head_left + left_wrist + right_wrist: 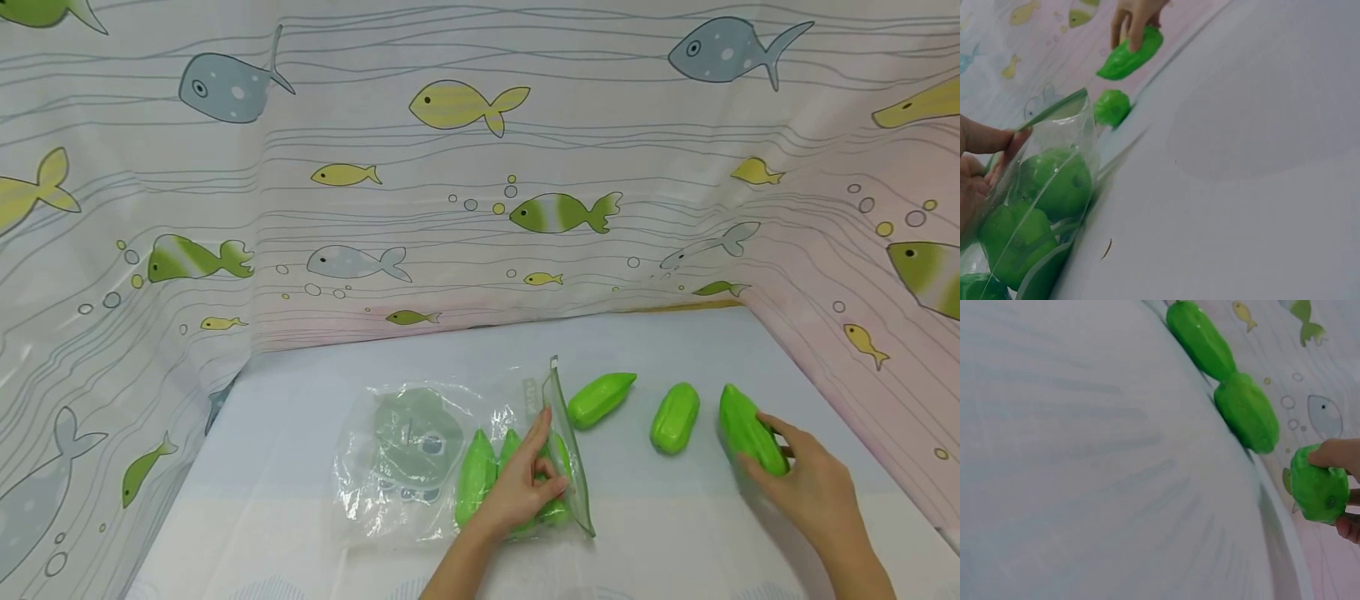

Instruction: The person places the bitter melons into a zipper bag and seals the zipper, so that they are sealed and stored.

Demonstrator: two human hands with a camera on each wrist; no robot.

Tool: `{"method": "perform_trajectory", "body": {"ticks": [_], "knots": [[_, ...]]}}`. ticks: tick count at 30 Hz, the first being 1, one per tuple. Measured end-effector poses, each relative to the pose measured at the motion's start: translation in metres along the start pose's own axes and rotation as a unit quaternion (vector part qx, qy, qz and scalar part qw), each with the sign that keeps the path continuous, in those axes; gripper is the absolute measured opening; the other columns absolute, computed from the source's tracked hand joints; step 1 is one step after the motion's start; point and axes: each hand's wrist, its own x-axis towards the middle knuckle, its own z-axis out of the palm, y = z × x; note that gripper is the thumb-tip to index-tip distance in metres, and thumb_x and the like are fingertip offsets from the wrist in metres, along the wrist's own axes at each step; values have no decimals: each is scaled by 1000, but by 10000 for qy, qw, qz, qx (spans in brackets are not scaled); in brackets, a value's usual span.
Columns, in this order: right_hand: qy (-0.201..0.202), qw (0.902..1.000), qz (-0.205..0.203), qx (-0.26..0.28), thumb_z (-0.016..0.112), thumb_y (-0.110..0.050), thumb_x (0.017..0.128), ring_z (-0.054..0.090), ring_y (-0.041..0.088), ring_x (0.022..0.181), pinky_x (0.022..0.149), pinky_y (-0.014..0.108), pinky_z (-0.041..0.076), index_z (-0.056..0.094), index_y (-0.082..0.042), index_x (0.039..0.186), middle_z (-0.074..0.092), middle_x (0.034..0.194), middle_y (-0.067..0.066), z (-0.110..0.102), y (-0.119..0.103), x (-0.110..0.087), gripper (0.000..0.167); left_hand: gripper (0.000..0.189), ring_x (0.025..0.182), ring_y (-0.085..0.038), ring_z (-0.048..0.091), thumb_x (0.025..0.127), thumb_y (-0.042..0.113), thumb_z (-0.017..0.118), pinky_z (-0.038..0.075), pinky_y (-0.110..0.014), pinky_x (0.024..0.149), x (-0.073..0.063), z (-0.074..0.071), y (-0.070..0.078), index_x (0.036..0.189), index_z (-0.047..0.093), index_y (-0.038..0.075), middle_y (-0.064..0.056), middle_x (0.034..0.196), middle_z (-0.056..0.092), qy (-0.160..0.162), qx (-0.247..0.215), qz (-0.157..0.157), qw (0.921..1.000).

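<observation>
Head: two green pods (602, 400) (675, 418) between our right hand (813, 487), curled round another pod (741, 421), and left hand (519, 487), pinched on one bag (416, 433).

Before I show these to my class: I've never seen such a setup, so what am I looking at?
There is no machine: a person's bare left hand and right hand do the work. The wide picture comes from a camera on the head; the other two from cameras on the wrists. On the pale surface lie a green vegetable-shaped piece, a second piece beside it, and a clear bag with similar pieces inside. The left hand holds the bag's open edge; the right hand grips another piece.
</observation>
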Motion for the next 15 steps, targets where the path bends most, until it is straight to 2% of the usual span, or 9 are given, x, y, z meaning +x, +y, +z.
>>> {"method": "perform_trajectory", "body": {"ticks": [6,10,12,15], "knots": [[589,9974,-384,124,83,-4,61,61,44,78,47,30,42,60,4,122,63,99,29,-2,-5,3,65,94,74,-7,57,83,-14,62,56,-23,66,0,0,1,156,11,18,-8,161,1,12,25,3,10000],[902,9941,-567,210,83,-3,58,61,40,75,48,16,39,62,4,119,64,96,27,-4,-10,5,65,94,74,-8,57,84,-14,62,56,-24,66,0,1,1,156,11,18,-7,161,1,21,43,1,10000],[1038,9924,-622,243,83,-3,56,61,28,74,49,10,36,64,3,117,65,95,26,-4,-13,5,64,94,74,-8,57,84,-14,62,56,-24,66,0,1,1,156,11,18,-7,161,1,19,49,8,10000],[1173,9904,-655,323,84,-3,54,53,-2,78,49,7,35,65,2,116,66,95,24,-5,-16,6,65,93,74,-7,57,84,-14,62,56,-24,66,0,1,1,156,11,17,-8,161,1,5,44,31,10000]]}}
